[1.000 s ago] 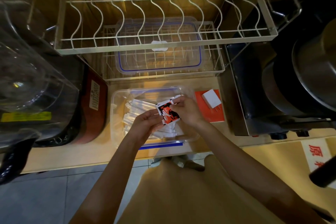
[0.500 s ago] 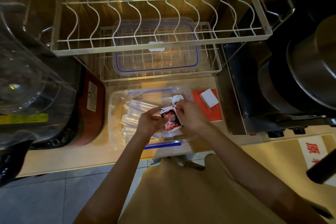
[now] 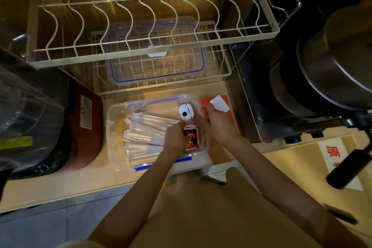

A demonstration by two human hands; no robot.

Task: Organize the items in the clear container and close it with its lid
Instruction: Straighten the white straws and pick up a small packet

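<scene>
The clear container (image 3: 112, 127) sits on the wooden counter below me. Inside lie several clear-wrapped sticks (image 3: 145, 133) on the left and a white round gadget (image 3: 186, 111) at the far right corner. My left hand (image 3: 175, 139) holds a small stack of red, black and white packets (image 3: 191, 137) down at the container's right end. My right hand (image 3: 219, 125) curls around the container's right wall. The clear lid (image 3: 157, 70) with a blue seal lies in the lower wire basket behind the container.
A red box (image 3: 229, 115) with a white card (image 3: 220, 102) on it sits just right of the container. A white wire dish rack (image 3: 141, 54) overhangs the back. A dark red appliance (image 3: 86, 127) stands left, steel pots (image 3: 332, 70) right. The counter edge (image 3: 60, 191) runs near me.
Both hands lowered the packets from above the container into its right end. My right hand let go of them and moved to the container's right wall.
</scene>
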